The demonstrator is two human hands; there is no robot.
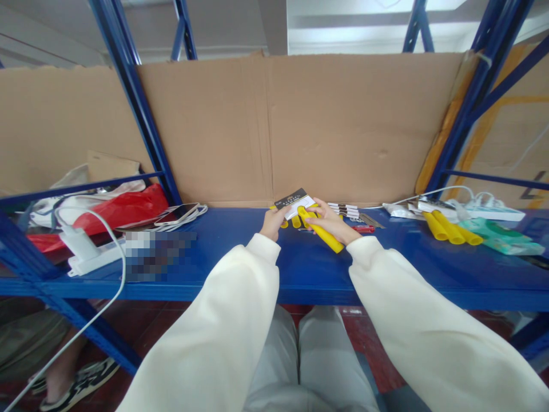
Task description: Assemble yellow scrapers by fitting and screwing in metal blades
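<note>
Over the blue shelf top [240,257], my left hand [273,222] pinches a small black-and-white card [297,201] by its left edge. My right hand [332,220] has its fingers wrapped round a yellow tube [328,236], which slants down toward me on the right. The tube's upper end meets the card's lower right side; whether they touch I cannot tell. More yellow pieces [295,222] lie just behind, partly hidden by the card and my hands. Right of my right hand are a stack of white items with dark bands [345,210] and a red-handled tool [363,229].
Several yellow tubes [454,229] lie at the right beside a green packet [504,236] and a white power strip [493,213]. To the left are a red bag [124,209], another power strip [96,257] and a cable. Cardboard [343,126] walls the back between blue posts.
</note>
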